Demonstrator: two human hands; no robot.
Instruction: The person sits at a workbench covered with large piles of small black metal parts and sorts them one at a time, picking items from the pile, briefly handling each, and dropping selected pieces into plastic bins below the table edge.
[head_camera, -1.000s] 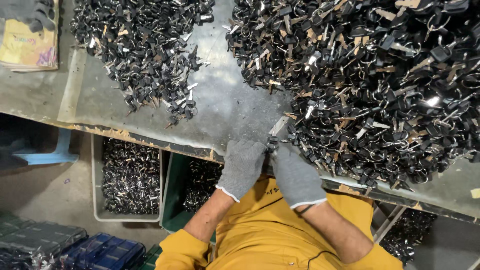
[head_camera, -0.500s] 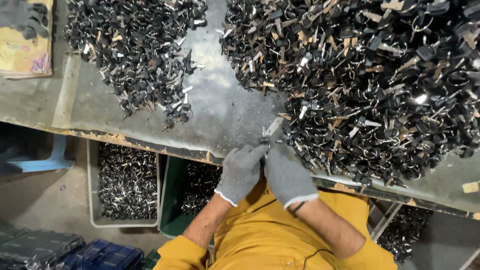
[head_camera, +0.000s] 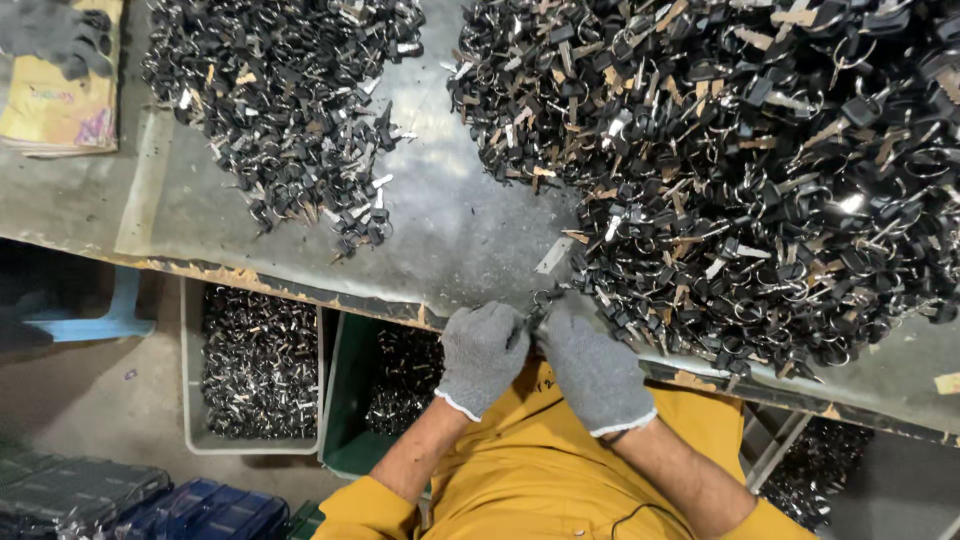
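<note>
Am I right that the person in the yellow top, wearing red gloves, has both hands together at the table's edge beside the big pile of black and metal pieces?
Not quite: the gloves are grey, not red. The head view shows the left hand and right hand in grey knit gloves, together at the edge of the table, beside the big pile of black and metal pieces. The yellow top is right.

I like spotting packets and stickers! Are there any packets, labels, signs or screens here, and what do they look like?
Flat packet: top left corner of the table, yellow with pink markings, a grey glove lying on it.
Small tan tag: right edge of the table, rectangular.
No signs or screens.
</note>
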